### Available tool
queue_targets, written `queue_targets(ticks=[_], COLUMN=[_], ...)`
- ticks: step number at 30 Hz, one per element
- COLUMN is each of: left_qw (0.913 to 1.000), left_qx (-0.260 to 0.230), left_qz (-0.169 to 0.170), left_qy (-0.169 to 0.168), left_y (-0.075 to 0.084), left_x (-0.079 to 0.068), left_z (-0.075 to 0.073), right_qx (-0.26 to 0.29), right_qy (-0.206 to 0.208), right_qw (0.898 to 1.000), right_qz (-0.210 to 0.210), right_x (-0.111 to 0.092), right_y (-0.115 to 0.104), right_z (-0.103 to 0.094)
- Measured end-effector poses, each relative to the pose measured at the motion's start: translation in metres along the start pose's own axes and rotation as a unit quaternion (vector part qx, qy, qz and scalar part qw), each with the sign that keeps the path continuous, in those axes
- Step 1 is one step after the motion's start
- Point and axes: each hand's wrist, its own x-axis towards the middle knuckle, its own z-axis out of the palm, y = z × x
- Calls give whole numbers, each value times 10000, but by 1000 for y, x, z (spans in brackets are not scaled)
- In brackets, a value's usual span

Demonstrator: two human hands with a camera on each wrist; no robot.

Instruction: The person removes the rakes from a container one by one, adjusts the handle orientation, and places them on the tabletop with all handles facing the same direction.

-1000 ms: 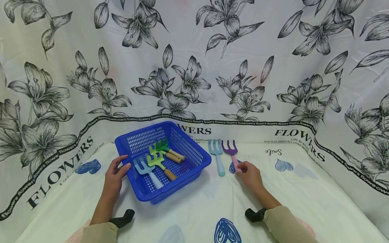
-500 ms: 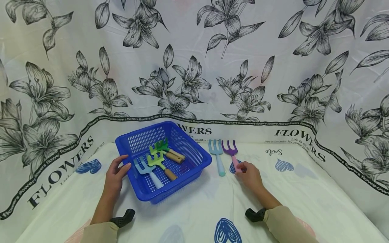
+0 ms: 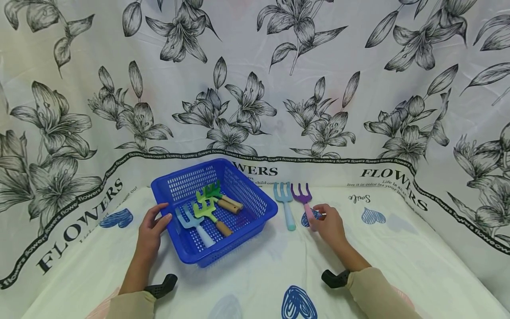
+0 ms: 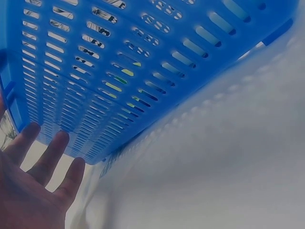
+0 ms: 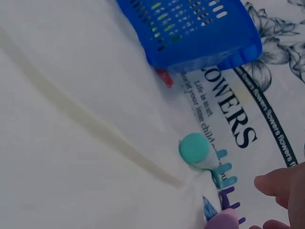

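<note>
In the head view, my left hand [image 3: 151, 228] touches the left rim of a blue plastic basket [image 3: 233, 243]. The left wrist view shows fingers [image 4: 49, 155] of that hand straight and spread at the basket's perforated wall. Inside lie a light blue hand fork [image 3: 204, 237], a lime green one with a wooden handle [image 3: 206, 212], and dark green tines beside wooden handles [image 3: 229, 205]. My right hand [image 3: 330, 226] is beside the pink handle of a purple hand fork [image 3: 302, 197], its thumb apart from the handle in the right wrist view. Left of it lies another light blue hand fork [image 3: 287, 212].
A white cloth [image 3: 255, 283] with heart prints covers the surface. Behind it hangs a flower-printed curtain [image 3: 255, 44]. In the right wrist view, a small red piece [image 5: 164, 78] shows at the basket's lower edge.
The right hand's fingers have loosened and lifted off the pink handle, moving slightly up and right. The purple fork, the basket and the left hand stay as they were.
</note>
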Motion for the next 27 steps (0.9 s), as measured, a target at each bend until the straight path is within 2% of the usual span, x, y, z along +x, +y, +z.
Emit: queue_targets(ticks=[10, 17, 27], left_qw=[10000, 10000, 9997], left_qx=[56, 92, 243], left_qz=[54, 20, -23], left_qy=[-5, -13, 6], left_y=[0, 1, 2], left_x=[0, -1, 0], left_z=[2, 3, 1], right_qx=[752, 909, 1234], right_qy=[45, -92, -219], right_qw=[9972, 9958, 9910], right_qz=[-45, -18, -474], right_x=[-7, -9, -15], right_y=[-35, -60, -91], right_z=[-2, 4, 16])
